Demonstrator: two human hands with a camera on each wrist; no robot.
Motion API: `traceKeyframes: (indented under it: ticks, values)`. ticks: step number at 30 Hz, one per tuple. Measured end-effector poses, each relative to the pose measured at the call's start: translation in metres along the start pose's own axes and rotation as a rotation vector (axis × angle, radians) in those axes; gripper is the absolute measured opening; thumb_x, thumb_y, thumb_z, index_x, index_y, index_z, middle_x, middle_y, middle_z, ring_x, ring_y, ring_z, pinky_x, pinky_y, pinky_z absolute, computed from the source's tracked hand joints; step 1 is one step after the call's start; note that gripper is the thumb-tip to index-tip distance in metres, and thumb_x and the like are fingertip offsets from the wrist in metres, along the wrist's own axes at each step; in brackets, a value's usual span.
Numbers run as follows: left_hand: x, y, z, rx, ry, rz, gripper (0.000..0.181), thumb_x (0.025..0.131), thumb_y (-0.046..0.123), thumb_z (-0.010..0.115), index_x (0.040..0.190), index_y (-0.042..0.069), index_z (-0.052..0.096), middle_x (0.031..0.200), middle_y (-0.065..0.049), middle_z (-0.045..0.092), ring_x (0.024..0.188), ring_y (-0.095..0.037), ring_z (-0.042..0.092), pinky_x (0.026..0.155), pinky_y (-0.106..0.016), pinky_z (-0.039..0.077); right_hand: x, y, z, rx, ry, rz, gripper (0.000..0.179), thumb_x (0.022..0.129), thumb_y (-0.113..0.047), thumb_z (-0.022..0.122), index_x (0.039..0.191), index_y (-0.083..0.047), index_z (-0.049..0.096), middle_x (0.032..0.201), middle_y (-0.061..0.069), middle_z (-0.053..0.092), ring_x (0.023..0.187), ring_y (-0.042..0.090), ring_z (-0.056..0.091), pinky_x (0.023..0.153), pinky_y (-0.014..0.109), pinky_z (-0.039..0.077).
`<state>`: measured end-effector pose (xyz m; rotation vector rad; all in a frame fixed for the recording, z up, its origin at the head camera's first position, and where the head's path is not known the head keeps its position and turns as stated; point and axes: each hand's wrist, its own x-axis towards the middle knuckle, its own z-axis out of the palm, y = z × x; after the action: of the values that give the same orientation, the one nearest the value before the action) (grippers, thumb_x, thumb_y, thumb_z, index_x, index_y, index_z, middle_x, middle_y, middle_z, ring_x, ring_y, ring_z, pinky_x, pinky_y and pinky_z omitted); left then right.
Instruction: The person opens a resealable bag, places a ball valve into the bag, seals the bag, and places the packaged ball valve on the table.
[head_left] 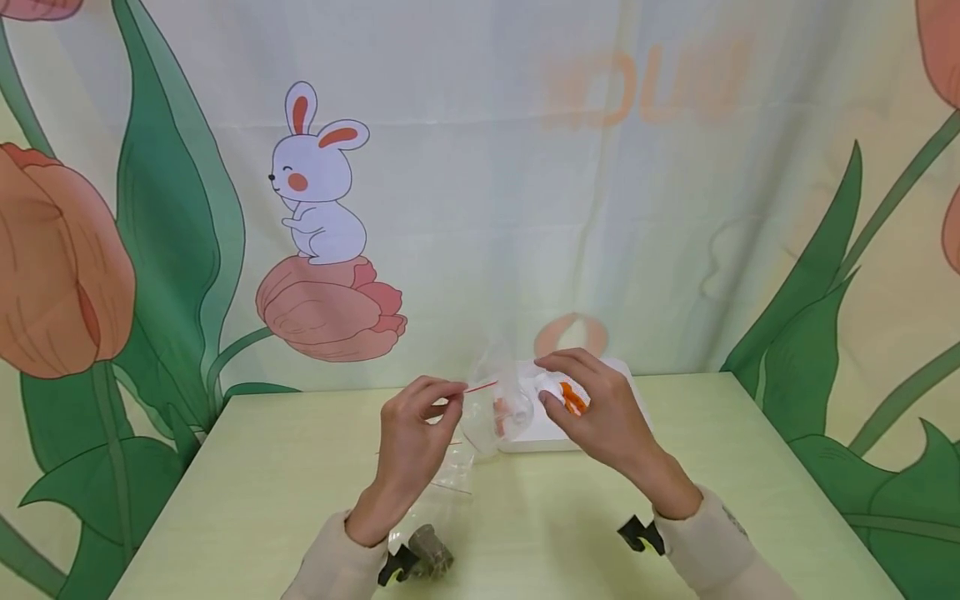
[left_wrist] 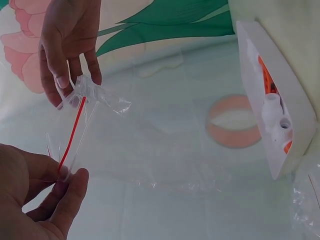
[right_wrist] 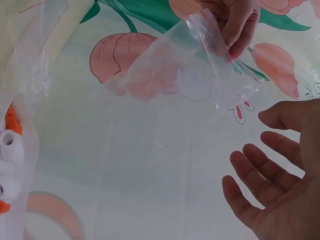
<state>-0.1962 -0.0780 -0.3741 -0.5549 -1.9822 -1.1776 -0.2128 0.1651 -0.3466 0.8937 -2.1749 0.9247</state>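
Note:
My left hand (head_left: 420, 429) pinches the top edge of a clear plastic zip bag (left_wrist: 150, 145), right by its red strip. The bag hangs spread out between the two hands; whether anything is inside it I cannot tell. My right hand (right_wrist: 280, 175) is beside the bag, fingers spread and thumb apart, with nothing held in the right wrist view. Behind the bag, a white tray (head_left: 540, 444) holds white plastic pieces (left_wrist: 272, 107) and orange pieces (head_left: 573, 398). In the head view the bag hides the tray's left part.
More clear zip bags (head_left: 453, 473) lie on the pale table (head_left: 262, 492) below the left hand. A grey-brown object (head_left: 430, 550) sits near the left wrist. A printed curtain (head_left: 465, 192) with a rabbit and tulips hangs along the table's back edge.

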Motion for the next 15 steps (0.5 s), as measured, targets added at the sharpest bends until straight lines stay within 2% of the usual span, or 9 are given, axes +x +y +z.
traceKeyframes:
  ticks: [5,11,15]
  values:
    - [-0.002,-0.003,-0.002,0.012,0.002,0.001,0.017,0.083,-0.006,0.067,0.090,0.005,0.077,0.084,-0.003,0.071,0.075,-0.014,0.071,0.069,-0.015,0.057,0.003,0.016,-0.011,-0.084,-0.060,0.037,0.040,0.085,-0.013,0.072,0.125,-0.012,0.064,0.124,0.003,0.065,0.110,0.024,0.065,0.088,0.042,0.056]
    - [-0.004,-0.006,-0.005,0.007,0.002,-0.006,0.016,0.083,-0.007,0.067,0.090,0.004,0.077,0.084,-0.004,0.071,0.076,-0.015,0.071,0.069,-0.014,0.057,0.006,0.033,-0.021,-0.188,-0.210,0.099,0.057,0.087,-0.022,0.073,0.140,-0.015,0.053,0.144,0.009,0.052,0.130,0.033,0.053,0.098,0.052,0.051]
    - [-0.006,-0.008,-0.005,0.005,0.008,-0.007,0.016,0.082,-0.007,0.068,0.090,0.004,0.077,0.084,-0.004,0.071,0.076,-0.015,0.071,0.069,-0.014,0.057,0.008,0.040,-0.023,-0.241,-0.309,0.120,0.063,0.090,-0.034,0.070,0.146,-0.020,0.047,0.154,0.009,0.042,0.139,0.035,0.043,0.106,0.056,0.044]
